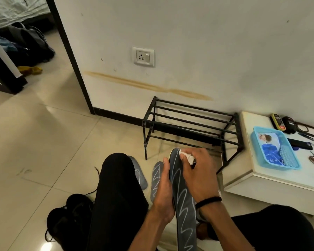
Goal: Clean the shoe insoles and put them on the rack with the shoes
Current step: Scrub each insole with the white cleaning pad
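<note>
My left hand [162,192] grips a long grey insole [184,205] with a white zigzag line, holding it along its left edge. My right hand [196,171] pinches a small white cloth [188,157] and presses it on the insole's toe end. Two more grey insoles lie on the floor: one [156,178] just left of my left hand, another [140,173] partly hidden behind my left knee. Black shoes [71,216] with loose laces sit on the floor at the lower left. The black metal shoe rack [190,124] stands against the wall right behind the hands, with nothing on its bars.
A low white table [250,171] stands at the right, with a blue plastic tray [274,151], pens and small gadgets on it. My legs in black trousers fill the lower frame. A doorway with bags [27,42] on the floor opens at the upper left.
</note>
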### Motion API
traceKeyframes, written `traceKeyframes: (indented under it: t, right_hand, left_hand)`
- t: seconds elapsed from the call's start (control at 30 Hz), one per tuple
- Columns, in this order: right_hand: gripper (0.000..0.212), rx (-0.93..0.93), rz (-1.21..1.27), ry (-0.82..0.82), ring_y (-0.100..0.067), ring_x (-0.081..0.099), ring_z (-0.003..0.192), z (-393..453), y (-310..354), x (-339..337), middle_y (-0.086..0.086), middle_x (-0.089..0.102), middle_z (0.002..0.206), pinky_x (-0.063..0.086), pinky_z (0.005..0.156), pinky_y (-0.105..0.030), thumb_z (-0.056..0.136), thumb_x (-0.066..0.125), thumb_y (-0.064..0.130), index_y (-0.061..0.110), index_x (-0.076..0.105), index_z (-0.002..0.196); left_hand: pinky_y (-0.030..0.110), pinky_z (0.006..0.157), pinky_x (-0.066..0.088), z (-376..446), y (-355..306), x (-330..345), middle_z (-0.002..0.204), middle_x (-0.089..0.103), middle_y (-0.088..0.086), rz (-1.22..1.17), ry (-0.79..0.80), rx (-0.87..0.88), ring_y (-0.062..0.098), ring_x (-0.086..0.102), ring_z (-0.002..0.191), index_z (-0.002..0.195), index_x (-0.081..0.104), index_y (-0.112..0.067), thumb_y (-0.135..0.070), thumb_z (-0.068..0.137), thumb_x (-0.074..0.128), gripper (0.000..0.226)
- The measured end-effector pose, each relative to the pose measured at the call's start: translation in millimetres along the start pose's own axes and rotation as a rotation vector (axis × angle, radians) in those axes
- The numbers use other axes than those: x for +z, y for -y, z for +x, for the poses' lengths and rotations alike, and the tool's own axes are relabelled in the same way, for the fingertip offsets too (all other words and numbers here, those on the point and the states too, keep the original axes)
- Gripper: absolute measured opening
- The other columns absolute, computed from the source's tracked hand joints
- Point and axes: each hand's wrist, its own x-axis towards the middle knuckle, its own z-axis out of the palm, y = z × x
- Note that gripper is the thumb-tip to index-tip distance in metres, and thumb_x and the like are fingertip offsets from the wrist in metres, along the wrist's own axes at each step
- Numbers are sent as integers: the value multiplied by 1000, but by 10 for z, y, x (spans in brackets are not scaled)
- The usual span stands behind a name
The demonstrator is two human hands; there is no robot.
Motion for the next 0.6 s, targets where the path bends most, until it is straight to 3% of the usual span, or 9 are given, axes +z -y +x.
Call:
traceKeyframes:
  t: [0.2,0.37,0.47,0.6]
  right_hand:
    - [11,-127,9,60,3,57,92,-56,-112,-46,12,59,100,44,79,-6,96,66,22,24,71,105]
    - [11,-28,-17,-68,-9,59,90,192,-280,-118,5,60,100,52,84,-30,95,66,24,18,71,104]
    - [11,-52,-11,-9,2,55,94,25,-225,-84,12,56,102,46,83,-13,96,64,24,23,68,107]
    - [12,-140,-2,61,6,55,94,-234,-222,-15,13,56,99,43,81,-4,94,68,15,21,71,104]
  left_hand:
    - [47,106,49,66,49,22,133,66,19,6,2,-25,33,64,124,135,66,-18,-67,98,33,70]
    - [50,110,45,92,105,88,131,66,23,59,26,-74,34,65,114,129,70,-16,-70,95,35,73]
    - [42,97,55,91,113,86,127,69,20,53,41,-72,31,69,114,131,68,-15,-65,99,32,69]
    - [43,108,46,77,129,91,134,66,19,12,-1,-52,29,63,126,133,67,-11,-62,100,36,68]
